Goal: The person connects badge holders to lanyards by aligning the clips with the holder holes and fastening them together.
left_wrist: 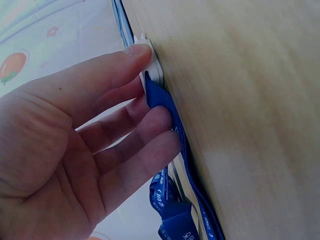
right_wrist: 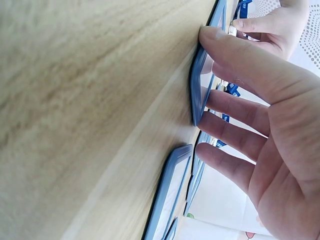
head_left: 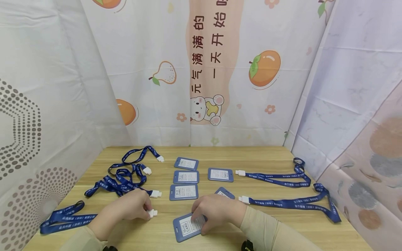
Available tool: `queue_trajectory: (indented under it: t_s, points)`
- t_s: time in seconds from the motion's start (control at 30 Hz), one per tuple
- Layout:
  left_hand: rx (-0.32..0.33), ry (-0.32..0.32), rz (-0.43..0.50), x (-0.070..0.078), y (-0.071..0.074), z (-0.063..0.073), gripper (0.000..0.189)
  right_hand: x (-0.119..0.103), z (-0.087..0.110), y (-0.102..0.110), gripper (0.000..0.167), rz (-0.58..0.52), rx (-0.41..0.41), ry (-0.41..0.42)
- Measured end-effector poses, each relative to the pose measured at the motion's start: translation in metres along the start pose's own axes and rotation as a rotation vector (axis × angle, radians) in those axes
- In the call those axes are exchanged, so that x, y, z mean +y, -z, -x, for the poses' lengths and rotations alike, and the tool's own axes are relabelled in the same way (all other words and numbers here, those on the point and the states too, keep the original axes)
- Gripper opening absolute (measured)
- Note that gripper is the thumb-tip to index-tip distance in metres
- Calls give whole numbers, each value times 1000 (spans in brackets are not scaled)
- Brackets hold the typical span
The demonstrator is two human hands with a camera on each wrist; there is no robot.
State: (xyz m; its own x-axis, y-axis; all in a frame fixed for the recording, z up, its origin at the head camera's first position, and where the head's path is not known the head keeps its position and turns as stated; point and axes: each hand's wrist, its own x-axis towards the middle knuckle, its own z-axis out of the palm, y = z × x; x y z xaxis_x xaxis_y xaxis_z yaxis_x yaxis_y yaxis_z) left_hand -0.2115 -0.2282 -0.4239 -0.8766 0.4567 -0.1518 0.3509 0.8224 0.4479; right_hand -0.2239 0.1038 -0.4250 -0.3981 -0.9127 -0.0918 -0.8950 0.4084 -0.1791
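My left hand (head_left: 137,206) pinches the white clip (left_wrist: 154,64) of a blue lanyard (head_left: 67,219) between thumb and forefinger, low over the table. The strap runs back under the hand to the table's left side. With thumb and fingertips on opposite edges, my right hand (head_left: 216,212) grips a blue ID card holder (head_left: 185,228). Its slotted end points left, toward the clip, and a gap separates the two. Just behind the right hand lies another card holder (head_left: 225,192), partly hidden by it.
Three card holders (head_left: 184,192) form a column at mid-table; a further card holder (head_left: 221,174) lies right of them. Several tangled lanyards (head_left: 124,179) cover the back left. Two lanyards (head_left: 289,203) stretch across the right side. A printed curtain (head_left: 150,115) hangs behind the table.
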Motion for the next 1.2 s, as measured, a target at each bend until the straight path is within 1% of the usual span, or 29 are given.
queue_trajectory:
  t_s: [0.23, 0.43, 0.6, 0.83, 1.2]
  points:
    - [-2, -7, -3, -1, -1, 0, 14, -2, 0, 0, 39, -9, 5, -25]
    - [-15, 11, 13, 0, 0, 1, 14, -4, -3, 1, 39, -21, 19, -72]
    - [-8, -7, 10, 0, -1, 0, 14, -3, -3, 1, 39, -26, 25, -104]
    - [-6, 4, 9, 0, -1, 1, 14, -4, -6, 0, 40, -8, 41, -131]
    - [-2, -35, -6, -3, -1, 1, 13, 2, -12, -3, 41, -9, 36, -172]
